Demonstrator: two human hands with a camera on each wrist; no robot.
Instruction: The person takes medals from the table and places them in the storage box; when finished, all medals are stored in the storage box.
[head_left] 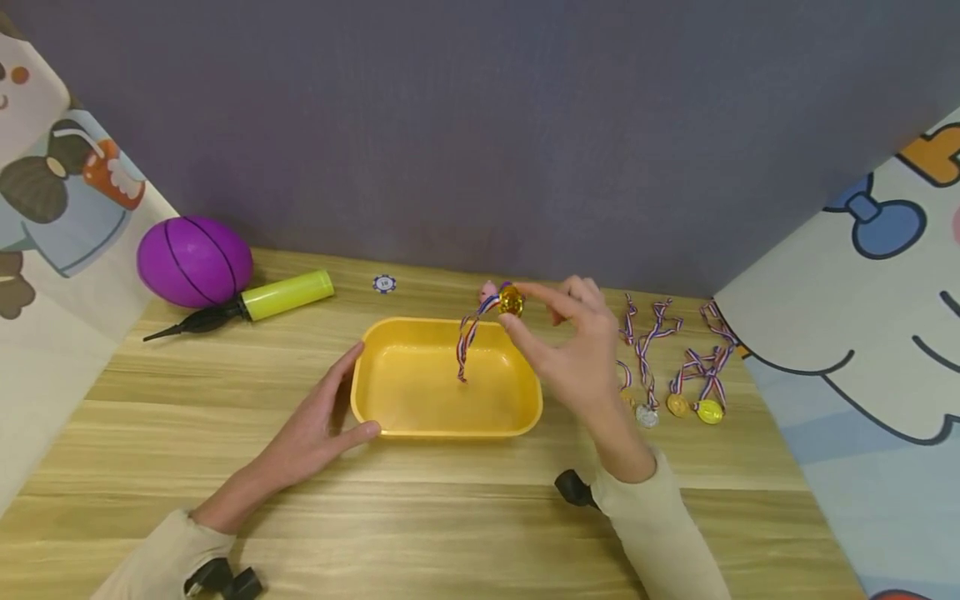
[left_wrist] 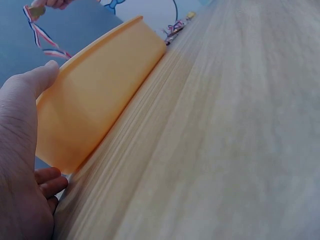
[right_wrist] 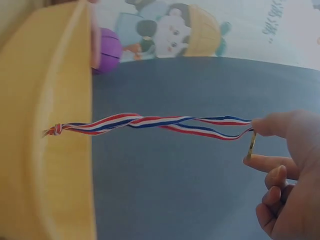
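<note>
Pinched between the thumb and index finger of my right hand (head_left: 573, 342) is a gold medal (head_left: 512, 301). Its red, white and blue striped ribbon (right_wrist: 125, 121) hangs down over a yellow plastic tray (head_left: 358, 392), with the knotted end inside the rim in the head view. My left hand (head_left: 318, 425) grips the tray's left end, thumb at the near rim and fingers along the side. The left wrist view has the thumb at the top edge of the tray (left_wrist: 95, 95) and curled fingertips low by its base.
Several ribboned medals, among them a silver medal (head_left: 647, 416) and a yellow-gold medal (head_left: 709, 412), lie right of the tray. A purple ball (head_left: 195, 262) and a yellow hand pump (head_left: 288, 295) are at the left. Behind the tray are a poker chip (head_left: 385, 284) and a small pink object (head_left: 488, 290).
</note>
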